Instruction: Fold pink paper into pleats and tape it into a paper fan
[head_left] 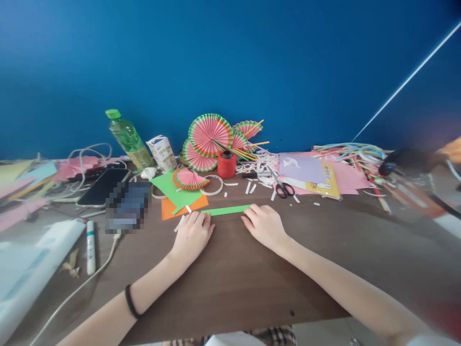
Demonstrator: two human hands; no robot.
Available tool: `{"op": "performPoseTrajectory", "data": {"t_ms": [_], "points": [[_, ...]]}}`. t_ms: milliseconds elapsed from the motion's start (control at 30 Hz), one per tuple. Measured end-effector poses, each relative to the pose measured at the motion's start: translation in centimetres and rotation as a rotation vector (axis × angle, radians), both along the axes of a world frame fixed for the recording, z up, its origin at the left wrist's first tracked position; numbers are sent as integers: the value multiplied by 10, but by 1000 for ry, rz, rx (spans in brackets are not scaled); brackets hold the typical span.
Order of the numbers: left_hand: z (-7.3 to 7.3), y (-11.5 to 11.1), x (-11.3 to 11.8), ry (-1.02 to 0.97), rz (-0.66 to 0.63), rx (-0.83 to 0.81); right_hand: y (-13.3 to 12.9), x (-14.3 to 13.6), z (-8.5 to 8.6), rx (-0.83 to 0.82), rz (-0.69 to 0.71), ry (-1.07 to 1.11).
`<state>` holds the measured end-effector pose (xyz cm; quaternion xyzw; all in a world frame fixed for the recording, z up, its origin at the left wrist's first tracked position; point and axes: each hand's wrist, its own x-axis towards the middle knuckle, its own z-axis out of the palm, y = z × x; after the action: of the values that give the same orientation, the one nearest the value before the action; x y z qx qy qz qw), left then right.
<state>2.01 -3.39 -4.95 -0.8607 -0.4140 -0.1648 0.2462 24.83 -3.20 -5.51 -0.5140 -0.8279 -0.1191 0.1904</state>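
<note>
A narrow strip of green paper [226, 210] lies flat across the brown table. At its left end the fingers of my left hand [194, 233] are closed and pressed on it. My right hand [265, 223] is closed over the other end, fingers bent, the fingertips partly hidden. Just behind my left hand are a green sheet [169, 190], an orange sheet [171, 209] and a pleated pink half-round fan [190, 179]. Black-handled scissors [285, 190] rest beyond my right hand.
Round paper fans [211, 134] stand against the blue wall, behind a red thread spool [226, 167]. White paper scraps [255, 166] are scattered to its right. A green bottle [129, 142], a small carton [162, 154], phones [103, 186] and a marker [90, 247] are on the left.
</note>
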Motion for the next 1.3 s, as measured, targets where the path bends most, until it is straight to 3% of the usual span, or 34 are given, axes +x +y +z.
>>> {"op": "performPoseTrajectory", "data": {"t_ms": [133, 267, 400, 533, 633, 800, 900, 1033, 1133, 1200, 1300], "points": [[0, -1, 3, 13, 6, -60, 7, -13, 6, -54, 42, -29], [2, 5, 3, -23, -8, -101, 26, -35, 11, -256, 110, 119], [4, 15, 1, -88, 14, -188, 42, -58, 7, -342, 107, 198], [13, 34, 2, -227, 208, -377, 47, -65, -1, -354, 99, 213], [25, 48, -5, -279, 279, -393, 47, -63, -4, -344, 106, 234], [45, 61, -44, -133, 602, -333, 48, -62, -6, -344, 114, 284], [46, 64, -66, -58, 726, -382, 48, -62, -7, -343, 118, 303], [39, 71, -79, 10, 685, -507, 48, -61, -8, -341, 127, 322], [40, 78, -86, -49, 591, -524, 48, -60, -7, -345, 130, 331], [48, 82, -94, -178, 507, -530, 48, -59, -6, -347, 129, 332], [70, 81, -105, -429, 455, -662, 47, -59, -5, -348, 124, 335]]}}
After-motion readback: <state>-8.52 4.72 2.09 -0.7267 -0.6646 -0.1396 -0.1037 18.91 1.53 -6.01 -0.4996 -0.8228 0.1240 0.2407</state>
